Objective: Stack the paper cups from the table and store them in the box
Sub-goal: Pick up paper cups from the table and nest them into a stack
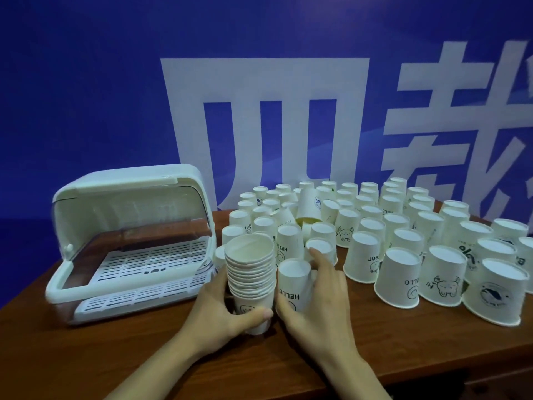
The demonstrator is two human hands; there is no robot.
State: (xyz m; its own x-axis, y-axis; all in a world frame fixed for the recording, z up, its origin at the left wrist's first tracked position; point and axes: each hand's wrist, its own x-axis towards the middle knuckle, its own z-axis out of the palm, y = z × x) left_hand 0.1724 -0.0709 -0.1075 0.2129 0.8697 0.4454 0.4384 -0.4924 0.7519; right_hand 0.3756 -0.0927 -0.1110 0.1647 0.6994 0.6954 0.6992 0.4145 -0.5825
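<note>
Two hands on cups, right beside the box (129, 243).
Left hand (219, 307) grips the nested stack (250, 272) (mouths up); right hand (314, 295) clasps one inverted cup (292, 284).

Two hands at work among paper cups on a wooden table.

The left hand (222, 306) gripped a stack of nested cups (250, 272), mouths up, while the right hand (313, 295) curled round an upside-down cup (294, 284) just beside it. Many more inverted cups (398, 281) covered the table (115, 356) to the right. The white box (129, 241) stood at left, lid raised, its slotted tray bare.
</note>
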